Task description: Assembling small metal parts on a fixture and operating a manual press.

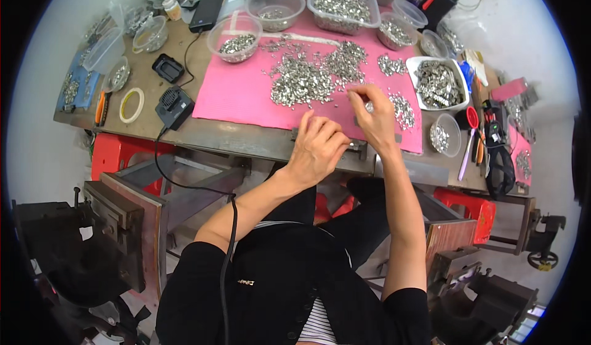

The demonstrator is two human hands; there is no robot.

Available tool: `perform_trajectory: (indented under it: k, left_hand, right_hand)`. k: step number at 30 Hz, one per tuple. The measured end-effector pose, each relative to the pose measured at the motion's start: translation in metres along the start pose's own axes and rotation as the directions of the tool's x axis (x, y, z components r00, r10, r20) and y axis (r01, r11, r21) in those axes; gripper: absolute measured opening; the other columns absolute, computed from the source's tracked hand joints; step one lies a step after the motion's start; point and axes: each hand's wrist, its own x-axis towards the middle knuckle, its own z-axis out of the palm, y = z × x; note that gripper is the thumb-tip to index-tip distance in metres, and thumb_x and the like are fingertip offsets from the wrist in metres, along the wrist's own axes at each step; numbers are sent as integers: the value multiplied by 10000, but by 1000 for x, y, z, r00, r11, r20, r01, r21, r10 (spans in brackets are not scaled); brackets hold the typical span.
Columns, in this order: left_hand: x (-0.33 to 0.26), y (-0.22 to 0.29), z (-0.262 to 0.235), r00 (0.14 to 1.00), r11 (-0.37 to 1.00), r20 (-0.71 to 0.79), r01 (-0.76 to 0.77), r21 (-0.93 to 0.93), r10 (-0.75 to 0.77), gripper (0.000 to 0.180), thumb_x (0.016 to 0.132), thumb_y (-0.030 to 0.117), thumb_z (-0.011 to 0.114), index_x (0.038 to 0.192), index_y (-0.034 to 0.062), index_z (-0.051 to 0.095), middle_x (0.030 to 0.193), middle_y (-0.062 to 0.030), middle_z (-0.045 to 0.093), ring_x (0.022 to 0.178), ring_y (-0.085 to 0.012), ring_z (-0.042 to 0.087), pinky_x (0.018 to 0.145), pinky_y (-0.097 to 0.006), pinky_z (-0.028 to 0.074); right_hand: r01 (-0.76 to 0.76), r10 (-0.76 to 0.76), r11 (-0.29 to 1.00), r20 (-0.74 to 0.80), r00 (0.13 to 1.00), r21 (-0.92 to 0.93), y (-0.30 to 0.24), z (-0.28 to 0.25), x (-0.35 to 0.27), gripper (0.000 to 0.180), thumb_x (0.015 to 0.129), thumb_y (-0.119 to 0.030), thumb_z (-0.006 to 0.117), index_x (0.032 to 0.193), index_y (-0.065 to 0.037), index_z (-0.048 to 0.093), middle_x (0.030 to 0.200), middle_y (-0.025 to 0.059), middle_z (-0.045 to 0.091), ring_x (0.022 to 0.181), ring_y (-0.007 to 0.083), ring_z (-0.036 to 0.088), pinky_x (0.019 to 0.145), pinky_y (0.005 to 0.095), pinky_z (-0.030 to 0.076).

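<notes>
On a pink mat (231,95) lies a broad heap of small shiny metal pieces (301,80), with smaller piles to its right. My left hand (317,145) rests at the bench's front edge with curled fingers, over a metal fixture (356,144) that it partly covers. Whatever sits under those fingers is hidden. Just right of the big heap, my right hand (374,116) hovers above the mat, thumb and forefinger drawn together in a pinch. Anything between those fingertips is too small to make out. A small pile of metal pieces (403,112) lies beside my right hand.
Clear tubs of metal pieces (341,12) line the back. To the right stand a white tray (466,98), a small cup (452,151) and tools. A charger (174,106) and tape roll (132,105) lie left. A black cable (178,186) crosses my left arm.
</notes>
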Motion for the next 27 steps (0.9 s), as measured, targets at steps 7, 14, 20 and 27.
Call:
perform_trajectory:
  k: [7,14,20,27]
  left_hand:
    - [41,-63,-41,955,956,-126,249,-154,-269,233,912,-9,592,1124,24,682,1068,-125,708,973,-359,633,930,-470,464]
    - [68,-150,-36,983,974,80,152,169,-167,407,895,-31,568,1291,10,652,1382,-190,618,1223,-403,561,1090,-449,440]
    - [63,-150,-32,989,985,37,141,102,-145,266,850,-16,670,1114,12,686,1124,-153,660,1076,-366,586,954,-451,477]
    - [77,-163,-34,982,982,27,186,11,-187,149,852,23,701,999,-2,706,957,-144,644,897,-330,638,813,-414,510]
  right_hand:
    - [127,-82,977,250,965,-172,16,60,88,199,906,-106,624,1016,5,748,1011,209,688,992,388,659,904,469,522]
    - [176,-77,927,291,954,-332,22,107,100,188,851,-151,701,957,-1,738,1031,250,678,998,427,651,885,512,519]
    - [170,-119,963,239,964,-209,26,97,95,126,841,-128,711,877,-7,710,893,192,695,893,381,677,804,487,522]
    - [128,-100,984,217,971,-120,3,69,86,125,857,-110,691,856,15,684,840,188,699,821,375,682,755,466,527]
